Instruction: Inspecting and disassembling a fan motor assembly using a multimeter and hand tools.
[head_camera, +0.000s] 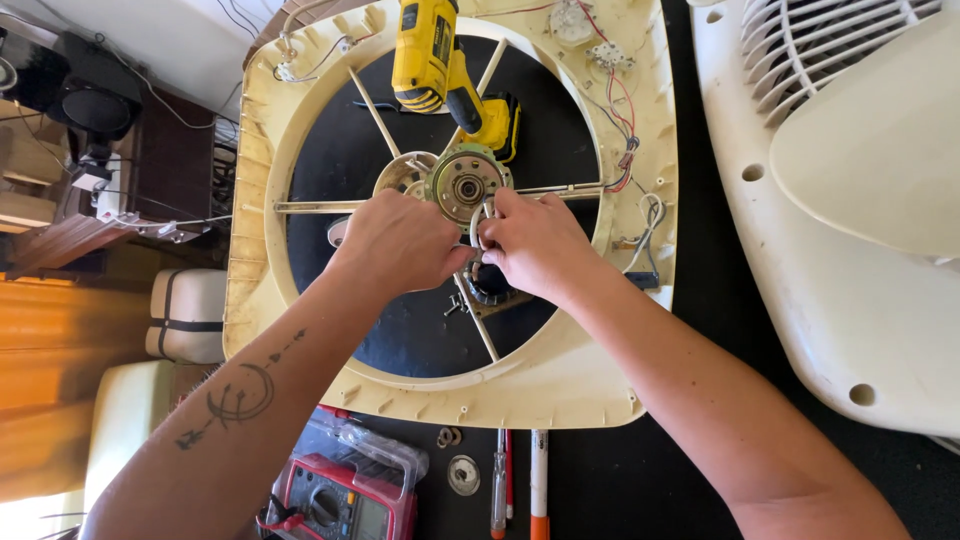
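The fan motor (467, 186) sits at the hub of the yellowed frame (250, 200), round brass-toned face and shaft pointing up at you. Your left hand (395, 245) and right hand (535, 245) pinch a small metal part just below it.

Fan housing (560, 385) centre of surface (700, 330). Motor (466, 186) at hub. Drill (440, 70) at 12 o'clock. Front cover (850, 250) at 3 o'clock. Multimeter (345, 500), screwdrivers (520, 480) at 6 o'clock.
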